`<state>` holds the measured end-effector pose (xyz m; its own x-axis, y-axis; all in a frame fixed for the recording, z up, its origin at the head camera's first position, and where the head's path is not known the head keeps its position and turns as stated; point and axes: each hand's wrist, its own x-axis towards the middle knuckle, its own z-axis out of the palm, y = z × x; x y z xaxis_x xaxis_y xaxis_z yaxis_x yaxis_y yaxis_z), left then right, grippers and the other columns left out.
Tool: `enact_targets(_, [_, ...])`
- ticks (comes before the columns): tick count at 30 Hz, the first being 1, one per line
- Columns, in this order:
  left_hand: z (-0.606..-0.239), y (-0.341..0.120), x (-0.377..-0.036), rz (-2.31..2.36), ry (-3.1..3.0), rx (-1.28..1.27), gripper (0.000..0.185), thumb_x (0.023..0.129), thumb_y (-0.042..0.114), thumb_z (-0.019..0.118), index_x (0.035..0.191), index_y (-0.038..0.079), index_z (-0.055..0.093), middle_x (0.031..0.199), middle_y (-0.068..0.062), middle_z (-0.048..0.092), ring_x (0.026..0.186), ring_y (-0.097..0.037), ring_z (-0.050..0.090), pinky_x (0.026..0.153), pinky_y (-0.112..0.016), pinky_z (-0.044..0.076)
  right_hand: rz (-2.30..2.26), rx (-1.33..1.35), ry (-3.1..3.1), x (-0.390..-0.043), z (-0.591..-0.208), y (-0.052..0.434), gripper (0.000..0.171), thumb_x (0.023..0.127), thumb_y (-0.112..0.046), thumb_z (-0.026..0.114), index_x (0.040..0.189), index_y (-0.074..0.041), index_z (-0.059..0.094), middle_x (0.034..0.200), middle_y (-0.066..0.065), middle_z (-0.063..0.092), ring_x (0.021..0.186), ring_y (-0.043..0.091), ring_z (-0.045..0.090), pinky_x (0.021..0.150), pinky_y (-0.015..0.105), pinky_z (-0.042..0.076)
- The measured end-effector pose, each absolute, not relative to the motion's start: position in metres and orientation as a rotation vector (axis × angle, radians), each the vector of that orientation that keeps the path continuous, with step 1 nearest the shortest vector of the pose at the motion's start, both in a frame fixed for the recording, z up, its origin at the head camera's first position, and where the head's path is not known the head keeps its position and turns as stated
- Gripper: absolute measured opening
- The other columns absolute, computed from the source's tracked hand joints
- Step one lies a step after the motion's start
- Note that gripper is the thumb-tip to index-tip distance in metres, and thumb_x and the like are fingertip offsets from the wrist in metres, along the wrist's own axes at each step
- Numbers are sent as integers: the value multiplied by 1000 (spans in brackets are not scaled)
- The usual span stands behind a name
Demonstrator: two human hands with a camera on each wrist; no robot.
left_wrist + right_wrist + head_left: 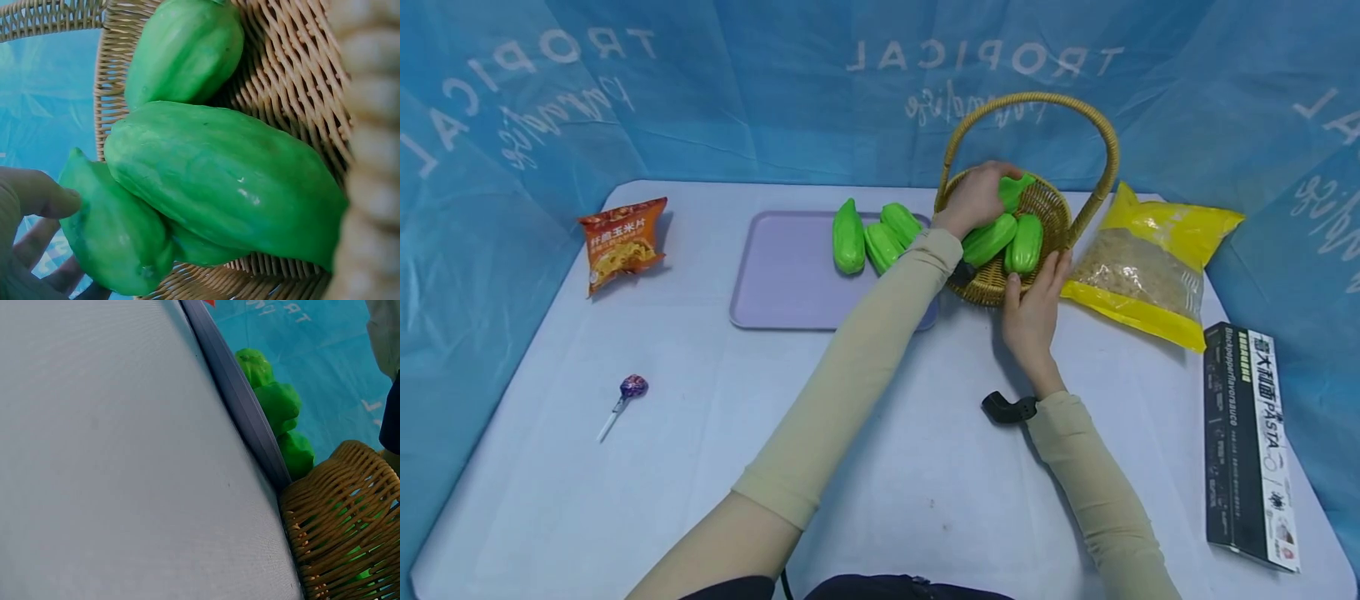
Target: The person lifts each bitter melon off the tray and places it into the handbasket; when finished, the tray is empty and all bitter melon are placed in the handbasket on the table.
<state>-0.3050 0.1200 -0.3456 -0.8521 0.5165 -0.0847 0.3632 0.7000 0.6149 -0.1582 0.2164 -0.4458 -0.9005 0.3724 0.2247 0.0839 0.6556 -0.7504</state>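
Pointing far right: held fruit [1015,192], axis diagonal

In the head view the left sleeve [857,350] covers part of the tray [782,275] and the ends of vegetables [882,243] beside it; the left hand [976,198] hides part of the basket [1056,221]. The worktop [715,417] loses its near edge to the frame, and the box [1251,450] along its right edge carries print too small to read. The left wrist view crops that hand, its fingers partly behind a vegetable, and blurs the handle [372,150]. The right wrist view crops the basket, whose weave mostly hides its contents.
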Motion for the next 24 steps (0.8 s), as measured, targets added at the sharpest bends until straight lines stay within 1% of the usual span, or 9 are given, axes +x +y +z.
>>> enact_targets(8, [-350, 124, -305, 803, 2630, 731, 55, 97, -1, 41, 141, 31, 50, 152, 8, 42, 51, -10, 28, 52, -22, 28, 1120, -351, -2509, -158, -446, 216, 70, 103, -30, 41, 155, 2, 7, 163, 16, -7, 152, 27, 2, 117, 50, 26])
enact_targets(10, [-351, 125, -303, 751, 2643, 749, 54, 98, 3, 41, 140, 35, 50, 151, 10, 43, 67, -8, 48, 67, -20, 39, 1129, -347, -2514, -158, -446, 216, 70, 103, -30, 41, 155, 1, 7, 163, 15, -8, 152, 27, 2, 118, 50, 26])
enact_targets(12, [-351, 125, -301, 687, 2673, 772, 52, 98, 6, 43, 139, 38, 50, 151, 11, 43, 103, -12, 56, 90, -26, 41, 1139, -344, -2517, -158, -446, 215, 70, 103, -30, 41, 155, 1, 6, 163, 16, -8, 152, 27, 2, 117, 50, 26])
enact_targets(15, [-351, 124, -297, 657, 2689, 784, 49, 99, 11, 44, 138, 39, 50, 153, 14, 39, 147, -16, 23, 121, -41, 15, 1140, -342, -2517, -158, -446, 214, 70, 103, -30, 41, 155, 1, 6, 163, 15, -8, 152, 27, 2, 118, 49, 25])
enact_targets(17, [-350, 124, -296, 677, 2700, 801, 48, 99, 12, 44, 138, 38, 51, 152, 15, 40, 147, -17, 22, 122, -43, 11, 1136, -345, -2514, -158, -445, 214, 70, 103, -30, 41, 155, 1, 6, 163, 15, -8, 152, 27, 2, 118, 49, 25])
enact_targets(19, [-348, 123, -296, 709, 2716, 814, 46, 99, 12, 44, 138, 36, 52, 151, 15, 41, 146, -17, 25, 120, -39, 15, 1133, -351, -2514, -158, -445, 214, 70, 103, -31, 41, 155, 1, 6, 164, 14, -8, 152, 26, 2, 119, 48, 24])
enact_targets(20, [-347, 122, -296, 733, 2724, 826, 46, 99, 11, 44, 137, 35, 53, 150, 14, 43, 137, -17, 39, 114, -34, 26, 1133, -354, -2514, -158, -444, 215, 70, 103, -31, 40, 155, 0, 6, 164, 13, -8, 152, 25, 1, 119, 48, 23])
enact_targets(22, [-346, 121, -296, 789, 2730, 852, 46, 99, 10, 43, 137, 32, 55, 147, 12, 47, 102, -14, 57, 89, -26, 40, 1136, -360, -2517, -158, -444, 216, 70, 103, -31, 40, 155, 0, 6, 164, 13, -9, 152, 25, 2, 119, 48, 24])
enact_targets(24, [-344, 119, -296, 861, 2708, 871, 46, 98, 7, 43, 137, 28, 56, 145, 9, 50, 66, -9, 51, 65, -22, 37, 1140, -366, -2519, -157, -444, 216, 70, 103, -32, 40, 155, -1, 5, 163, 14, -9, 152, 25, 1, 119, 48, 24])
